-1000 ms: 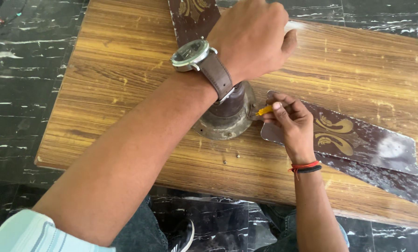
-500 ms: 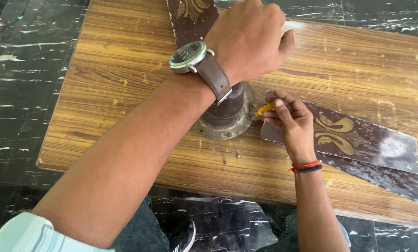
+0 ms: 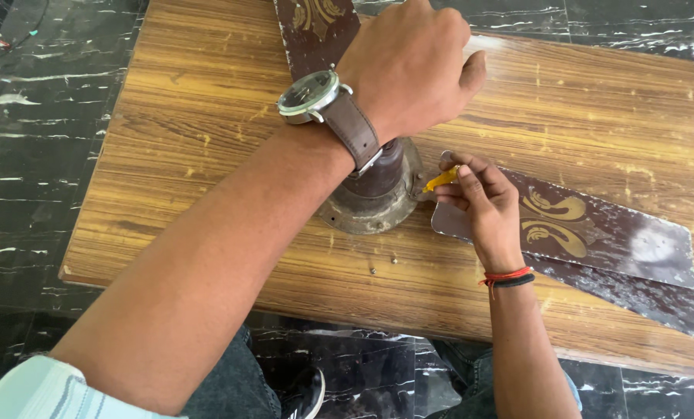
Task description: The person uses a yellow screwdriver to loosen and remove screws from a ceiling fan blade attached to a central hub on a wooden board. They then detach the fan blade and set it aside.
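Dark marble floor (image 3: 37,155) with white veins, left side and along the bottom edge. Wooden desk (image 3: 207,140) on it, grain yellow-brown, scuffed. Left forearm crosses the desk from lower left, pale striped sleeve (image 3: 29,392) at the elbow end, wristwatch (image 3: 310,95) with brown strap on the wrist. Left hand (image 3: 409,66) sits on top of the fan motor housing (image 3: 378,194), fingers curled down over it; what the grip closes on is hidden, cannot tell. Housing is round, dull grey-brown metal, standing on the desk near its middle. Two small screws (image 3: 383,264) lie loose on the desk just in front of it. One dark brown fan blade (image 3: 316,27) runs off the top edge. Right hand (image 3: 479,206) just right of the housing, fingers pinched together on a yellow-handled tool (image 3: 442,180), tip pointing at the housing rim. Red and black bands (image 3: 508,278) on that wrist. Two more brown blades (image 3: 618,240) with gold ornament lie stacked under and right of the right hand.
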